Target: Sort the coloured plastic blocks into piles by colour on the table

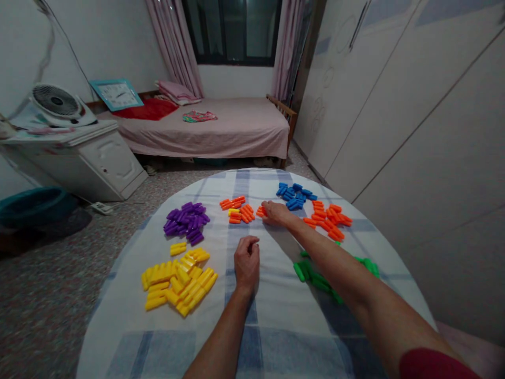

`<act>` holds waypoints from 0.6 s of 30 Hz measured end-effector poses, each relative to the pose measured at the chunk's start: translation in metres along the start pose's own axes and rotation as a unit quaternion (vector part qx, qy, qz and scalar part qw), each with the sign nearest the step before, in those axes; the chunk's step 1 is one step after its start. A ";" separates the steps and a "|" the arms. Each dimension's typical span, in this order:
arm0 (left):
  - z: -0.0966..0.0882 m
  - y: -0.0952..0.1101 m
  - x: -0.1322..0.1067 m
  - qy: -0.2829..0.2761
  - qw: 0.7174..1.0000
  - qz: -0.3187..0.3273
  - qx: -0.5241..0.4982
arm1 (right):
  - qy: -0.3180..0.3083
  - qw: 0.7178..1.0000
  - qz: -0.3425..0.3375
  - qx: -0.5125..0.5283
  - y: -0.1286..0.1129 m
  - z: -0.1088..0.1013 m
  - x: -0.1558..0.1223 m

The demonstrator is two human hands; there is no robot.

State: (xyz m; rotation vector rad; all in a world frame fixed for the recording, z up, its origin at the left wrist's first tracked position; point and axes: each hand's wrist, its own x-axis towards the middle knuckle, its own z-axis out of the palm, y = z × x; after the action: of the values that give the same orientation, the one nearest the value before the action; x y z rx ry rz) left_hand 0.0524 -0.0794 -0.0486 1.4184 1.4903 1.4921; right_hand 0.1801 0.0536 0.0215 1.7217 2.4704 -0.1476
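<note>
My right hand (275,213) reaches across the table, its fingers closed round a few short orange plastic tubes (259,211) that touch the cloth. Left of it lies a small group of orange tubes (246,213) with a yellow tube (233,211) among them. My left hand (248,260) rests loosely curled on the cloth nearer to me, and nothing shows in its fingers. A purple heap (188,220) and a yellow heap (181,279) of such tubes lie on the left. Blue tubes (295,195), more orange tubes (329,218) and green tubes (315,278), partly hidden by my right forearm, are on the right.
A checked white-and-blue cloth (165,347) covers the round table. Beyond stand a bed (236,126) and a window; a white wardrobe (414,131) lines the right. To the left are a low cabinet (106,163) with a fan (59,102) on it and a teal basin (35,205).
</note>
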 end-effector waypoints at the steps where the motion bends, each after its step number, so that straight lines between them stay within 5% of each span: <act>1: 0.000 -0.001 0.000 0.000 1.000 0.000 0.001 | -0.003 1.000 0.003 0.001 0.002 -0.001 -0.006; 5: 0.000 -0.003 0.000 0.001 1.000 0.003 0.002 | 0.042 0.999 0.034 -0.003 0.030 -0.005 -0.039; 8: 0.000 -0.004 0.000 -0.004 1.000 0.003 -0.003 | 0.092 0.988 0.118 -0.036 0.068 -0.011 -0.070; 12: 0.000 -0.002 0.000 0.000 1.000 0.001 -0.002 | 0.071 0.972 0.212 -0.068 0.115 -0.010 -0.098; 18: 0.000 -0.001 0.000 0.000 1.000 0.012 0.005 | 0.059 0.965 0.242 -0.085 0.131 0.005 -0.107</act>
State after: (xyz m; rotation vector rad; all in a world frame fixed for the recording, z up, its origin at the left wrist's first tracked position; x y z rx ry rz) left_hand 0.0519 -0.0794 -0.0500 1.4478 1.4880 1.5010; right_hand 0.3399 -0.0005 0.0321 2.2387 1.9775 0.2134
